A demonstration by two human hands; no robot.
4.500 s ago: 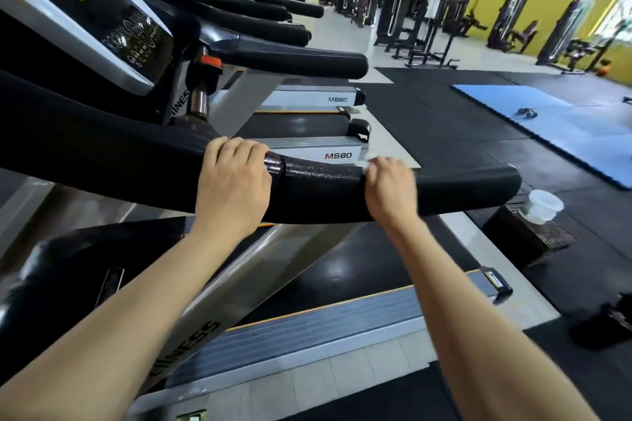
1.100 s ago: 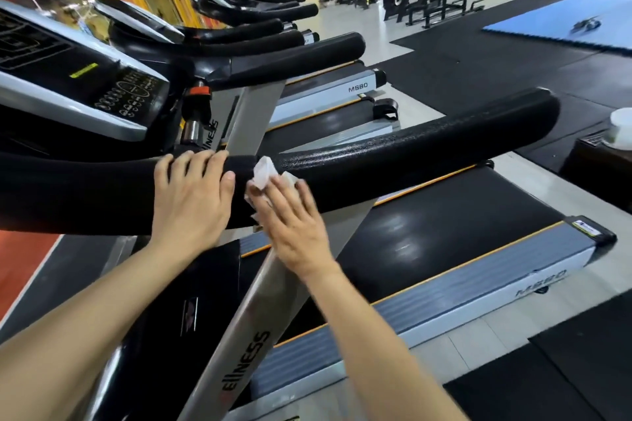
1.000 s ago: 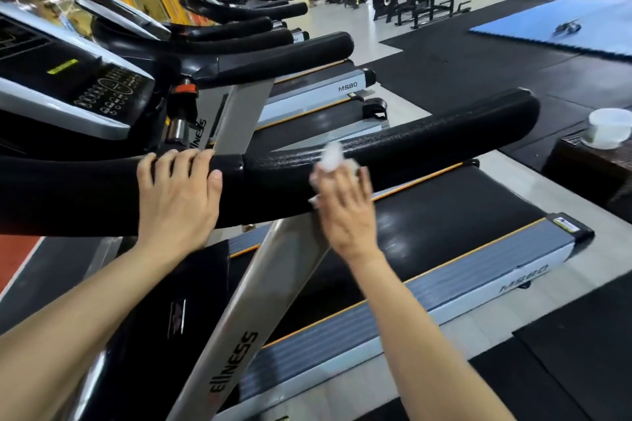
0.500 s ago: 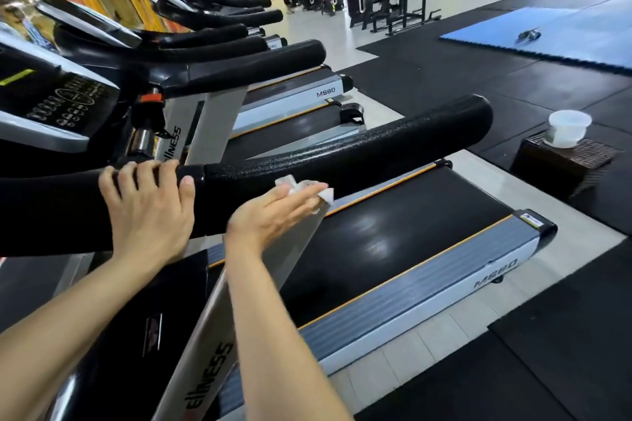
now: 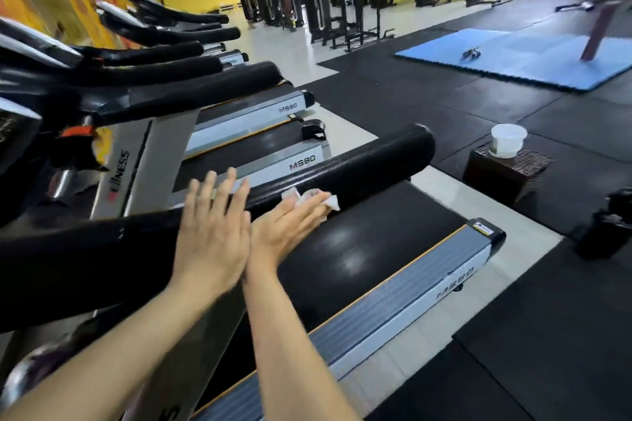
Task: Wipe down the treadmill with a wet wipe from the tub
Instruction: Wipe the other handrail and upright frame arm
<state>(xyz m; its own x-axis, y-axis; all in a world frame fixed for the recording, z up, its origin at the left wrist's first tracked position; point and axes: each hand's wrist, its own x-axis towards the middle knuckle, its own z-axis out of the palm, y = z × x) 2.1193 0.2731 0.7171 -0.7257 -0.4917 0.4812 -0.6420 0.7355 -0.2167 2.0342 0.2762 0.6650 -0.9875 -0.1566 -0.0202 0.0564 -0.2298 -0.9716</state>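
Pressing wet wipe [image 5: 309,199] under right hand [image 5: 285,227] on handrail [image 5: 359,169]

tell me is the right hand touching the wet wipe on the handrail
Touching. The head view shows the right hand with straight fingers laid flat over the wet wipe, pressing it against the black handrail; white edges stick out around the fingertips.

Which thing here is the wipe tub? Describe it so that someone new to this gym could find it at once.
Start from the nearest treadmill's black handrail and look past its free end, to the right. A dark woven box stands on the floor there, and the tub sits on top of it. It is the only small white round container in view, among dark machines and mats.
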